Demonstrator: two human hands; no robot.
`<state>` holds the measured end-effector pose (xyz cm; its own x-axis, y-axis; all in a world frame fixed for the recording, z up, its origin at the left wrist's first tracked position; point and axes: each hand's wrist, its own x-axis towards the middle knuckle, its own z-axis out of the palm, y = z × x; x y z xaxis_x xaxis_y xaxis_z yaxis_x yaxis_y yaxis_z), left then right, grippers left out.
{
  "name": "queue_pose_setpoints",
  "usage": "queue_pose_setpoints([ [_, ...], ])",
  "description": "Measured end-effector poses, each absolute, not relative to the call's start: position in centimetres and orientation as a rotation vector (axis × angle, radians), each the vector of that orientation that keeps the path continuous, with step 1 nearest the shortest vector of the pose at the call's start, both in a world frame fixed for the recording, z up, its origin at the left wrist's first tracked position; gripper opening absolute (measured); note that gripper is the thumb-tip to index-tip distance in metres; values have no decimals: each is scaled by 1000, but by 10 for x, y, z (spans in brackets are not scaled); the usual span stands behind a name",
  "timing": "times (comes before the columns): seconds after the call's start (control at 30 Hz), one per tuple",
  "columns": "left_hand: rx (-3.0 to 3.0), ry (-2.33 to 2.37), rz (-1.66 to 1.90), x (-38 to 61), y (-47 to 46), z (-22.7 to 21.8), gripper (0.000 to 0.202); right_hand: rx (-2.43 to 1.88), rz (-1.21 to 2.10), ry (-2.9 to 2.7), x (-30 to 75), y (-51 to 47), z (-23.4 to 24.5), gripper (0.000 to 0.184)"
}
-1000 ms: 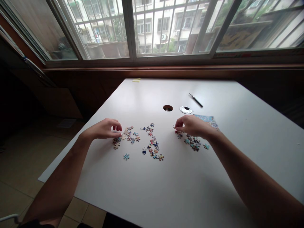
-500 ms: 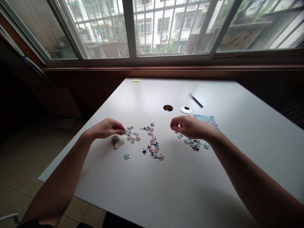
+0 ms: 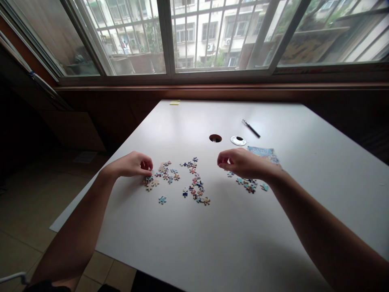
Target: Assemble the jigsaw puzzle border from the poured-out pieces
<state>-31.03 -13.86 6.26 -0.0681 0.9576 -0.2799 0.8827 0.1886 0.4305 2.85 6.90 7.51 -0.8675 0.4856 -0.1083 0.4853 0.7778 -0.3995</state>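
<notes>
Left hand (image 3: pixel 129 165): curled beside puzzle pieces (image 3: pixel 149 187), near left edge of counter (image 3: pixel 182 243).
Right hand (image 3: pixel 235 159): loosely curled, well inside right edge.
Pinch: cannot tell, either.

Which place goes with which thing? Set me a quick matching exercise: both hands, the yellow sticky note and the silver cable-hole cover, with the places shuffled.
Things
1. left hand
2. right hand
3. yellow sticky note
4. silver cable-hole cover

Places
A. by the rightmost cluster of jigsaw pieces
B. beside the round hole in the white table
C. by the leftmost cluster of jigsaw pieces
D. near the table's far edge

Pairs: 1-C, 2-A, 3-D, 4-B
</notes>
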Motion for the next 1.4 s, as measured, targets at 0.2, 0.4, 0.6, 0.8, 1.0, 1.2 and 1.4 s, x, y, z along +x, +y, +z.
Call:
queue_pose_setpoints([
  [0.2, 1733, 1958, 329, -313, -137, 60, 29, -791, 665, -2961, 28, 69, 75, 19],
  [0.4, 1813, 2072, 422, -307, -130, 51, 25, -790, 665, -2971, 29, 68, 77, 19],
  [0.6, 1723, 1987, 242, -312, -140, 60, 31, -785, 655, -2968, 29, 68, 77, 19],
  [0.8, 1636, 1863, 212, -318, -143, 61, 25, -771, 664, -2972, 28, 67, 76, 19],
  [1.0, 1736, 1960, 331, -326, -140, 57, 22, -772, 694, -2971, 29, 68, 75, 18],
  [1.2, 1933, 2101, 524, -325, -135, 50, 16, -785, 684, -2982, 29, 66, 77, 19],
  [1.4, 1970, 2059, 383, -310, -134, 52, 14, -786, 676, -2990, 28, 64, 78, 19],
])
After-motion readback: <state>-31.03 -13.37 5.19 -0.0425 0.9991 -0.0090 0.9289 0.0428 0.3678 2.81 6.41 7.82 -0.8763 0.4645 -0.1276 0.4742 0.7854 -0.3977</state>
